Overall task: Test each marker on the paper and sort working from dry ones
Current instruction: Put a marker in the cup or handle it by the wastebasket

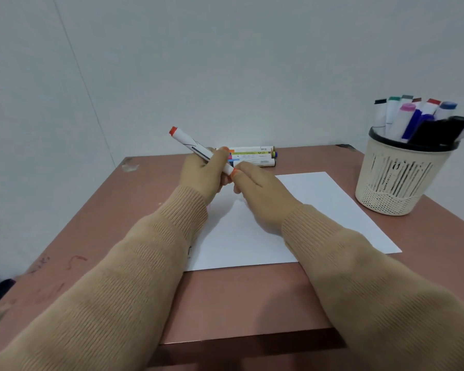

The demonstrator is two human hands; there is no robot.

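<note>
Right now, in the head view, your left hand (201, 172) is wrapped round the barrel of the orange marker (188, 143). You hold it tilted in the air over the far left part of the paper (319, 210), orange tail pointing up and left. Your right hand (257, 186) meets its lower end, fingertips pinching where the cap would sit. Your fingers hide whether that cap is seated or off. I judge this to be the cap step for this one marker, just beside its test stroke. Three lying markers (252, 156) rest side by side at the far edge of the table (239, 298), just beyond your hands, probably a sorted pile. The basket (397, 180) at the far right is crowded with standing markers (410, 116), so most of the work likely remains. Next you need a straight pull on the cap with the barrel steady, then a short stroke on bare paper.
</note>
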